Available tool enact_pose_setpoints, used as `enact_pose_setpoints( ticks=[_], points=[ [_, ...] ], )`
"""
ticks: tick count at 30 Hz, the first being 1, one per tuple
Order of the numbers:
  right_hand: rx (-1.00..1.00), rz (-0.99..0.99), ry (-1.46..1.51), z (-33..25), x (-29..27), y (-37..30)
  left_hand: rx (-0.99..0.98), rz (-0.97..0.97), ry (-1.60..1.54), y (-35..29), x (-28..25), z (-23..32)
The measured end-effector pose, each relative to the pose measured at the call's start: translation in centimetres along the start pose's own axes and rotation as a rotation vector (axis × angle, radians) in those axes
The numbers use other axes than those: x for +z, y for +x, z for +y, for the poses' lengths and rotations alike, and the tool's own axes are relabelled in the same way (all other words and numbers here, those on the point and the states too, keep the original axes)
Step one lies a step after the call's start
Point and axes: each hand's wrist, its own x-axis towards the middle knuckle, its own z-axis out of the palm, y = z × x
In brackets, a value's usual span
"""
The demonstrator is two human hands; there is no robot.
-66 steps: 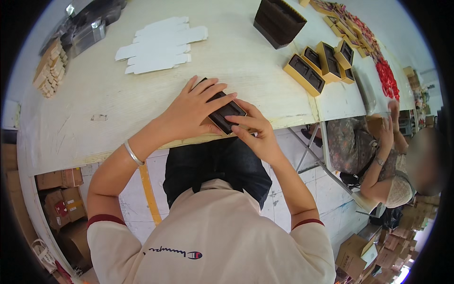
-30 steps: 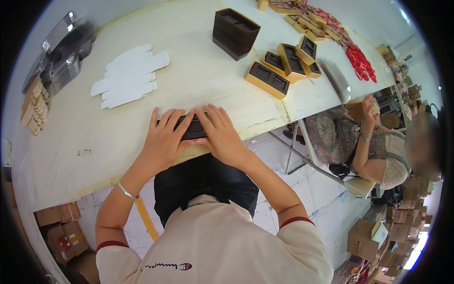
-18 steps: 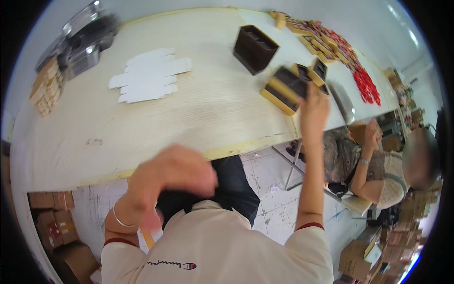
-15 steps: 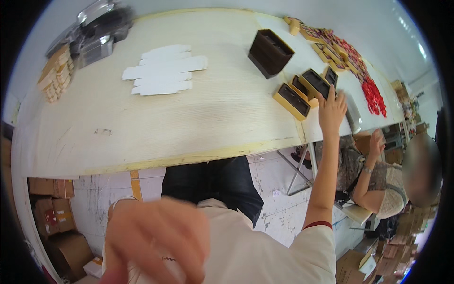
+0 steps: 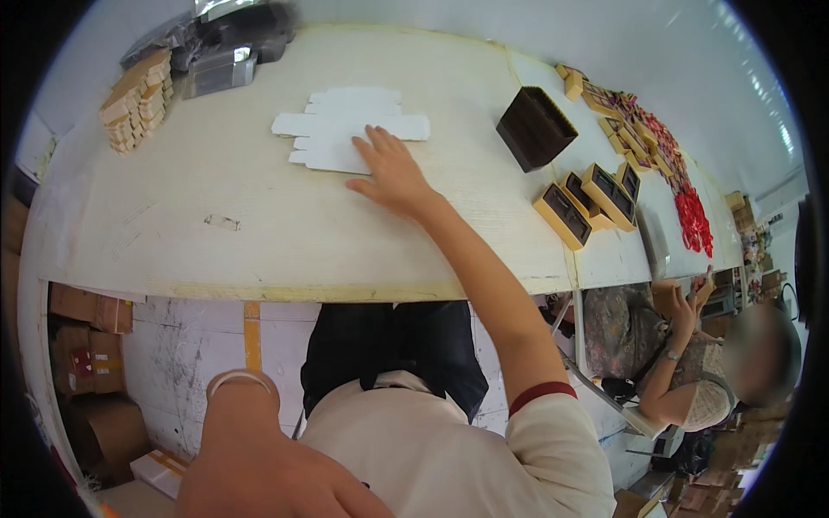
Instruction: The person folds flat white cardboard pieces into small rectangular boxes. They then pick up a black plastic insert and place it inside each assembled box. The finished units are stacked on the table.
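1. We count one pile of flat white card blanks (image 5: pixel 332 125) on the table (image 5: pixel 328 242); its sheets are too close to number.
2. Our right hand (image 5: pixel 393 177) lays its fingers over the pile's near edge, spread wide, thumb apart, nothing pinched between.
3. Our left hand (image 5: pixel 272 475) hangs low, off the table; its fingertips leave the view, so we cannot tell its grip.
4. To the pile's right we count one dark brown stack (image 5: pixel 535 129) and at least four gold boxes (image 5: pixel 557 223) with dark inserts.
5. One co-worker (image 5: pixel 699 397) sits at the right.
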Motion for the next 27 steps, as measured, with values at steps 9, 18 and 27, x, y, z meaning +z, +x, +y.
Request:
enact_pose_setpoints(
  ticks=[9,18,27],
  points=[
    [0.056,-0.131,0.215,-0.5,-0.7,-1.1,-0.112,0.136,0.078,-6.8,-2.8,-0.6],
    [-0.171,0.042,0.062,-6.7,2.9,-0.8,-0.218,0.613,0.295,-7.7,-3.5,-2.9],
    [0.020,-0.172,0.447,-7.3,-0.7,-2.5,-0.984,0.423,1.832,-15.7,-11.5,0.6]
  ],
)
